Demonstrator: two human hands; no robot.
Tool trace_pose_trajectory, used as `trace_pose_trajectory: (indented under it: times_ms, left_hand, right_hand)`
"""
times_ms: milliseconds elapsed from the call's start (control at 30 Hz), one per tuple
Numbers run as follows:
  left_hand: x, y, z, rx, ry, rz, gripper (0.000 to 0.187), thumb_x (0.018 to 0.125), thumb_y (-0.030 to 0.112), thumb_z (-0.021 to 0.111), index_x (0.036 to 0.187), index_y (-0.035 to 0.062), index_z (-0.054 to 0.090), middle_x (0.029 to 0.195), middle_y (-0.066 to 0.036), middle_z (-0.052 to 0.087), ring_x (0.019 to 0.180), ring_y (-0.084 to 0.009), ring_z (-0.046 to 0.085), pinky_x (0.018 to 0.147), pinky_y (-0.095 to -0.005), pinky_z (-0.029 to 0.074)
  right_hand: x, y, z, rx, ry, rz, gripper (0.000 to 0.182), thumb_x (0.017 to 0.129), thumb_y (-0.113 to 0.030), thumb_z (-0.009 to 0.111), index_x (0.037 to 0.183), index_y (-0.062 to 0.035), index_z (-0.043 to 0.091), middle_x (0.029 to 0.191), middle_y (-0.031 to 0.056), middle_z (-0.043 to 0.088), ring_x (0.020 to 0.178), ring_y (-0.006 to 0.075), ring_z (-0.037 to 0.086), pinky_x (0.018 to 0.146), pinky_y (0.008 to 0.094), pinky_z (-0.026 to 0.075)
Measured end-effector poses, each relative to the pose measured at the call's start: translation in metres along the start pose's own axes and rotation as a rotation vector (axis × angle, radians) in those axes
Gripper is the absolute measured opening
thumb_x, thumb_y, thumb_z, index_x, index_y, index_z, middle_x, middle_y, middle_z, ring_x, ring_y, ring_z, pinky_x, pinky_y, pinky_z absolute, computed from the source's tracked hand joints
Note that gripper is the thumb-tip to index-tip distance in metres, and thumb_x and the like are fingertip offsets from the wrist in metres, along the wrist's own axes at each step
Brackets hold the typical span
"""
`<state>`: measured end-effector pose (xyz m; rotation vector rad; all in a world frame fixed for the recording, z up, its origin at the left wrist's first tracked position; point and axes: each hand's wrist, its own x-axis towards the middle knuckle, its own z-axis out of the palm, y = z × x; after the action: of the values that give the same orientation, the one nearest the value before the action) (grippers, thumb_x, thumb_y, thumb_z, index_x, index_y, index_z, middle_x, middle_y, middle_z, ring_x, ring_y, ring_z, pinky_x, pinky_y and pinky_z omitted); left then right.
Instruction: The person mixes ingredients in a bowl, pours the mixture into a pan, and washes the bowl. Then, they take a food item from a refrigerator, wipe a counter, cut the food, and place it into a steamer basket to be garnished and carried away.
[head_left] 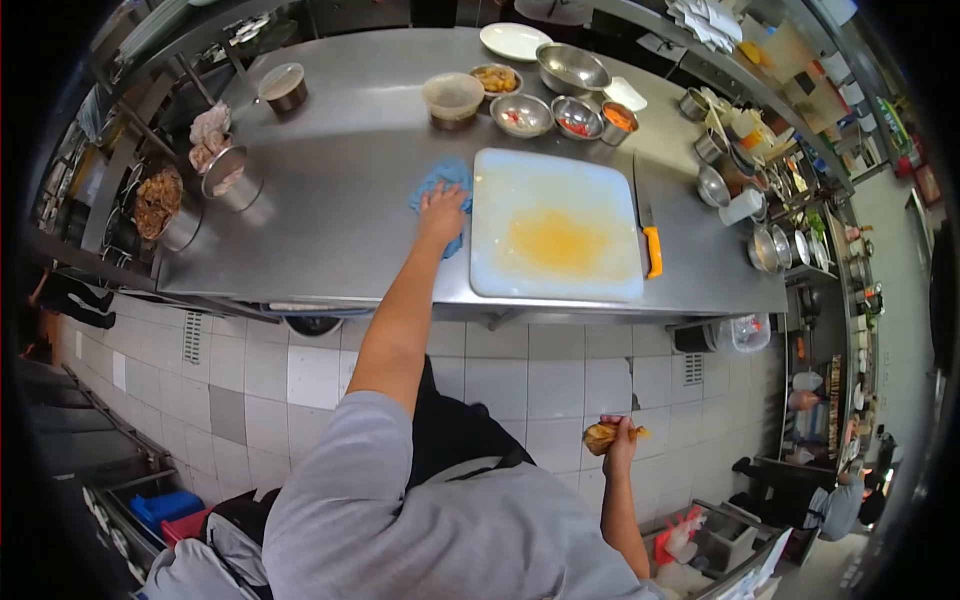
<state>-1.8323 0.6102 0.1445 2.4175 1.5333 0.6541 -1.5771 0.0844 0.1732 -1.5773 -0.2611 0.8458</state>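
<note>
One brown item (600,438) is held in the closed right hand (620,446) above the tiled floor (555,375). On the steel table (330,180), the left hand (442,210) lies on a blue cloth (450,172) just left of a stained cutting board (560,185); I cannot tell whether its fingers grip. Metal bowls (573,70) stand beyond.

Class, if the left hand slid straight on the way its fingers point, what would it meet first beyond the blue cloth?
Beyond the blue cloth, the left hand would probably meet the round tub ahead first, though lens distortion makes its line uncertain.
</note>
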Motion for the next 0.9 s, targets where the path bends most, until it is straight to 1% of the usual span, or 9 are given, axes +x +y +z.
trace_pose_trajectory:
  times_ms: [167,233,300,367,433,567,700,800,900]
  left_hand:
    - [-0.116,0.026,-0.044,-0.117,0.079,0.209,0.009,0.076,0.007,0.057,0.084,0.0103,0.058,0.097,-0.007,0.059,0.109,-0.0290,0.051,0.085,-0.0488,0.038]
    - [-0.174,0.024,-0.083,-0.059,-0.077,0.209,0.009,0.073,0.004,0.056,0.080,0.0084,0.059,0.095,-0.009,0.061,0.103,-0.0313,0.053,0.082,-0.0463,0.040]
    - [-0.213,-0.012,-0.092,-0.289,-0.159,0.117,0.015,0.072,0.000,0.052,0.084,0.0047,0.060,0.091,-0.009,0.063,0.093,-0.0286,0.058,0.081,-0.0398,0.045]
    - [-0.227,-0.032,-0.106,-0.584,-0.108,-0.327,0.019,0.074,-0.002,0.047,0.087,0.0016,0.060,0.087,-0.009,0.064,0.083,-0.0216,0.060,0.076,-0.0324,0.048]
    - [-0.185,-0.028,-0.130,-0.793,-0.069,-0.519,0.019,0.078,0.000,0.047,0.091,0.0011,0.060,0.084,-0.008,0.063,0.078,-0.0177,0.059,0.074,-0.0301,0.047]
    - [-0.052,0.045,-0.159,-0.602,0.218,-0.096,0.022,0.077,0.006,0.052,0.095,0.0000,0.061,0.093,-0.014,0.060,0.090,-0.0259,0.059,0.080,-0.0332,0.046]
    - [0.066,0.076,-0.102,-0.314,0.156,0.192,0.036,0.080,0.025,0.063,0.109,0.0035,0.064,0.113,-0.015,0.059,0.108,-0.0326,0.053,0.095,-0.0424,0.041]
    - [0.106,0.081,-0.022,-0.004,-0.170,0.039,0.038,0.083,0.031,0.063,0.114,0.0089,0.064,0.126,-0.012,0.054,0.119,-0.0323,0.046,0.100,-0.0463,0.037]
    - [0.098,0.103,0.005,0.173,-0.003,-0.024,0.038,0.081,0.024,0.062,0.118,0.0163,0.063,0.131,-0.010,0.051,0.123,-0.0319,0.044,0.096,-0.0505,0.039]
  right_hand:
    - [-0.026,0.045,-0.073,0.128,0.174,0.015,0.031,0.101,-0.032,0.044,0.091,-0.0044,0.054,0.089,0.0114,0.063,0.086,0.0218,0.061,0.078,0.0361,0.052]
    - [-0.034,0.057,-0.089,0.163,0.248,0.023,0.030,0.101,-0.032,0.044,0.092,-0.0048,0.053,0.089,0.0112,0.062,0.085,0.0214,0.060,0.079,0.0363,0.051]
    - [-0.043,0.065,-0.102,0.211,0.316,0.027,0.029,0.101,-0.032,0.044,0.093,-0.0051,0.053,0.088,0.0103,0.061,0.086,0.0214,0.060,0.080,0.0369,0.051]
    - [-0.039,0.078,-0.110,0.289,0.378,0.005,0.029,0.101,-0.031,0.044,0.093,-0.0049,0.052,0.088,0.0093,0.060,0.086,0.0213,0.059,0.080,0.0376,0.051]
    - [-0.026,0.077,-0.111,0.349,0.398,-0.034,0.029,0.101,-0.031,0.045,0.092,-0.0042,0.051,0.088,0.0077,0.057,0.086,0.0211,0.058,0.079,0.0381,0.051]
    - [0.029,0.054,-0.113,0.290,0.313,-0.050,0.029,0.101,-0.032,0.045,0.091,-0.0052,0.051,0.086,0.0070,0.057,0.084,0.0204,0.059,0.080,0.0377,0.052]
    - [0.100,0.025,-0.129,0.235,0.268,-0.035,0.028,0.101,-0.031,0.045,0.091,-0.0059,0.051,0.086,0.0063,0.057,0.084,0.0201,0.058,0.080,0.0365,0.051]
    - [0.125,0.018,-0.146,0.194,0.312,-0.005,0.028,0.101,-0.032,0.045,0.091,-0.0061,0.051,0.086,0.0057,0.057,0.084,0.0205,0.058,0.080,0.0364,0.050]
    - [0.144,0.004,-0.169,0.157,0.388,-0.023,0.028,0.100,-0.033,0.046,0.092,-0.0060,0.051,0.086,0.0052,0.057,0.084,0.0209,0.059,0.080,0.0365,0.050]
